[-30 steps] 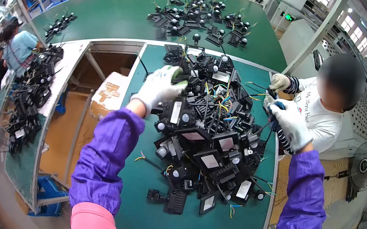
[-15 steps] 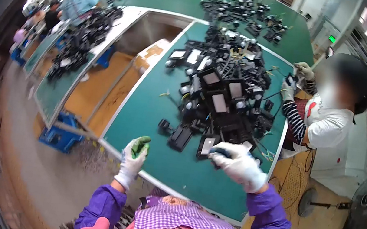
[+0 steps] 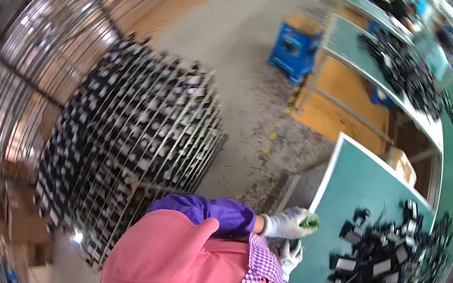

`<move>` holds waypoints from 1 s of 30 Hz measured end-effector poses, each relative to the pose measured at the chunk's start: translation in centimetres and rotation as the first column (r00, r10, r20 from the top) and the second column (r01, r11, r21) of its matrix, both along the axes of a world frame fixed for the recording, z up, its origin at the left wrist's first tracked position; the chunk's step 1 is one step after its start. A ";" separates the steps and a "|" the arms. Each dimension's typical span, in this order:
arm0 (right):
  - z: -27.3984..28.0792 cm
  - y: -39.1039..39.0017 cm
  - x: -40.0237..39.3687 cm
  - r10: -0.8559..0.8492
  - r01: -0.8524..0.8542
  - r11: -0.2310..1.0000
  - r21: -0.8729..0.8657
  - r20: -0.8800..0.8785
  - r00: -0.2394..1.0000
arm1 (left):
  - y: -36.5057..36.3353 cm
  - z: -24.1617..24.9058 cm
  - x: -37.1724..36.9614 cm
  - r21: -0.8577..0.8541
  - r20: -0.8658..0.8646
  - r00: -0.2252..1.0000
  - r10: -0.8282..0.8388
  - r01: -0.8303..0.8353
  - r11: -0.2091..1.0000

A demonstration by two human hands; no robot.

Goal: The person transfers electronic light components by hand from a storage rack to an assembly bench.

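My left hand [image 3: 293, 223], in a white glove with green on its finger side, is above the table's near left edge. Its fingers are loosely curved and hold nothing that I can see. Just below it in the view is my right hand [image 3: 291, 256], also in a white glove, partly hidden by my left arm and apron. Its visible fingers are apart, and no object shows between them. Both hands are nearest to the bare strip of the green table [image 3: 311, 258]. To their right lies a heap of black devices [image 3: 377, 267] with pale rectangular panels and cables.
A wire cage [image 3: 147, 130] packed with black and white pieces stands at left. A blue stool [image 3: 294, 50] is on the floor behind. Another table bears black devices [image 3: 404, 74], near a person in light blue [image 3: 433, 52]. A cardboard box [image 3: 402, 165] sits beside the green table.
My view has swung left, bringing the wire cage in and leaving the striped-sleeved co-worker out. My right hand has drawn back from the heap towards my left hand; its dark piece no longer shows.
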State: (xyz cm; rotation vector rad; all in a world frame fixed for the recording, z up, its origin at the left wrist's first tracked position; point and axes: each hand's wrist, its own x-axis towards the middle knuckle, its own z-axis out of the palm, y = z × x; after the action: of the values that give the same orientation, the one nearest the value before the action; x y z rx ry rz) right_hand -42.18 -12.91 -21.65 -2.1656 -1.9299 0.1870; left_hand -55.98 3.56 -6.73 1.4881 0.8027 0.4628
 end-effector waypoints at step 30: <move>0.0 19.8 -21.5 0.324 -0.398 0.916 -0.056 -0.485 0.812 | -20.3 -6.8 -44.9 -0.086 0.147 -0.166 0.975 -0.984 -0.155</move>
State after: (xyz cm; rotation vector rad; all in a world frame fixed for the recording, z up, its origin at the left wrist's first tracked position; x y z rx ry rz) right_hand -63.65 6.90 -21.70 -1.5942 -2.0503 0.8707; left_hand -100.83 -16.77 -13.55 0.4194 1.7935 1.8322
